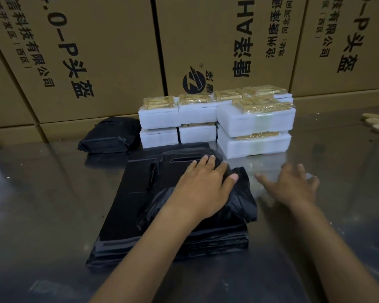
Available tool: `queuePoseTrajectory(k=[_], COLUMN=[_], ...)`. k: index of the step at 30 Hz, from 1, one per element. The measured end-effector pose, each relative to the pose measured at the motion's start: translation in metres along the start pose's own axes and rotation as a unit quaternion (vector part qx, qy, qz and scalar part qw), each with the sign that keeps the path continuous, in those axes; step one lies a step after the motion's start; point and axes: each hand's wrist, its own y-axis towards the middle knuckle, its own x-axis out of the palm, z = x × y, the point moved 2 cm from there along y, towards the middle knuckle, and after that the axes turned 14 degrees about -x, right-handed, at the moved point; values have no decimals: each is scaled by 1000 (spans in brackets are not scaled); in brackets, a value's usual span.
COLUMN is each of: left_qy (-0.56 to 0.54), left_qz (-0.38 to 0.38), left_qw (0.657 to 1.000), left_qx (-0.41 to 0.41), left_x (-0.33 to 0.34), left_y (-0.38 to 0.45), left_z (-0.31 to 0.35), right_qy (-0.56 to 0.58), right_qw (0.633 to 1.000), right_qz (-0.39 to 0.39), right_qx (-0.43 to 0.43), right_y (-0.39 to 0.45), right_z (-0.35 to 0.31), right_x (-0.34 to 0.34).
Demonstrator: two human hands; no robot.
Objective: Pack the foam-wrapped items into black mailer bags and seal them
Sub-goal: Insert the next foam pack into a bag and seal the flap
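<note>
One sealed black plastic parcel [109, 135] lies just left of the stacked white foam-wrapped blocks [217, 123], so most of the packing looks undone. In front of that stack, the left hand [202, 189] presses flat, fingers straight, on a bulging black mailer bag [239, 200] atop the flat pile of empty black mailers [127, 206]. The right hand [293, 185], blurred, hovers open beside it, holding nothing.

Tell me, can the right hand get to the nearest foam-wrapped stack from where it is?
Probably yes: the right hand hovers open over bare table, and nothing lies between it and the foam-wrapped stack just beyond.
</note>
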Motion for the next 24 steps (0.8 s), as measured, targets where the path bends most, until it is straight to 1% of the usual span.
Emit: queuePoseTrajectory(k=[3, 5, 7, 8, 10, 12, 14, 16, 18, 21, 23, 24], left_qy=[21, 46, 95, 120, 159, 181, 198, 207, 215, 193, 125, 63], left_qz=[-39, -44, -49, -61, -109, -144, -152, -157, -161, -146, -116, -97], left_qw=[999, 998, 994, 991, 981, 971, 966, 963, 960, 968, 984, 992], left_qx=[-16, -15, -9, -11, -33, -56, -66, -70, -75, -67, -51, -43], left_x=[3, 3, 2, 1, 2, 6, 10, 13, 14, 16, 18, 18], left_y=[10, 16, 25, 30, 41, 47, 50, 51, 51, 48, 44, 42], left_z=[8, 14, 21, 25, 32, 37, 40, 42, 42, 39, 35, 33], right_qy=[-23, -6, 20, 32, 54, 71, 79, 84, 99, 172, 205, 218], right_qw=[998, 998, 997, 998, 998, 993, 983, 975, 971, 962, 953, 947], right_qz=[-52, -62, -53, -38, 14, 93, 166, 206, 216, 202, 203, 209], right_qx=[15, 31, 43, 44, 39, 26, 2, -21, -38, -68, -94, -112], right_y=[2, 3, 2, 1, 0, -1, -3, -6, -9, -13, -17, -20], right_z=[13, 23, 31, 33, 33, 26, 14, 2, -6, -14, -23, -30], right_x=[3, 3, 1, 0, -2, -6, -10, -13, -12, -9, -6, -4])
